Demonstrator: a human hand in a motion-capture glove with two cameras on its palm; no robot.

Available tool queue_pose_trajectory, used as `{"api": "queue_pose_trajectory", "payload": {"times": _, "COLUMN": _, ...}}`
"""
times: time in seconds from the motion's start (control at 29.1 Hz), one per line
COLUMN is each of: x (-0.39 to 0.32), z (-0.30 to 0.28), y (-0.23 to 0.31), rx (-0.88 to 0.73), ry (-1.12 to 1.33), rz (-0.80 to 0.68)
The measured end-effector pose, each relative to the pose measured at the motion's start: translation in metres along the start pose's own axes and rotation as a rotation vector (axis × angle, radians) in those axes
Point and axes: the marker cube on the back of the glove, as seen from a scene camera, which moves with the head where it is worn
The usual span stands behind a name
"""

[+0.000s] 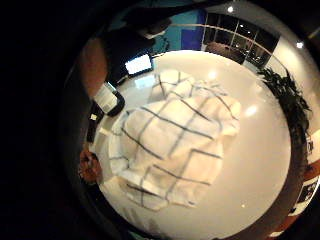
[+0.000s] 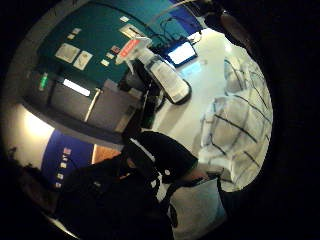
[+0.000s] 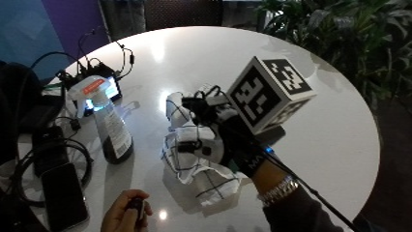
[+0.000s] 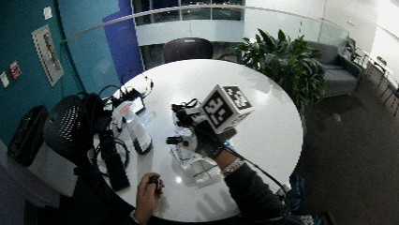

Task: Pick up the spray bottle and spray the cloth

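Observation:
A white checked cloth (image 3: 201,180) lies crumpled near the middle of the round white table (image 3: 322,96). My gloved right hand (image 3: 227,145) hovers just above the cloth, fingers relaxed and holding nothing. The cloth (image 1: 175,145) fills the little finger side palm view from a short distance. The clear spray bottle (image 3: 109,126), with a white head and red trigger tab, stands upright on the table to the left of the cloth, a hand's width from my hand. The bottle (image 2: 165,80) and the cloth (image 2: 240,125) both show in the thumb side palm view.
A dark phone (image 3: 64,194) and coiled cables (image 3: 45,159) lie at the table's left edge. A small lit screen (image 3: 114,88) sits behind the bottle. The bare left hand (image 3: 125,212) holds a small black object at the near edge. Plants (image 3: 322,29) stand beyond the table.

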Motion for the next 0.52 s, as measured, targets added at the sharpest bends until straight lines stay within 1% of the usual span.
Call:
{"api": "queue_pose_trajectory", "payload": {"times": 0.14, "x": 0.015, "z": -0.006, "y": 0.048, "rx": -0.068, "ry": 0.068, "rz": 0.056}}
{"api": "queue_pose_trajectory", "payload": {"times": 0.27, "x": 0.024, "z": 0.001, "y": 0.086, "rx": -0.076, "ry": 0.060, "rz": 0.105}}
{"api": "queue_pose_trajectory", "payload": {"times": 0.38, "x": 0.026, "z": 0.006, "y": 0.100, "rx": -0.060, "ry": 0.058, "rz": 0.137}}
{"api": "queue_pose_trajectory", "payload": {"times": 0.52, "x": 0.025, "z": 0.005, "y": 0.104, "rx": -0.038, "ry": 0.061, "rz": 0.163}}
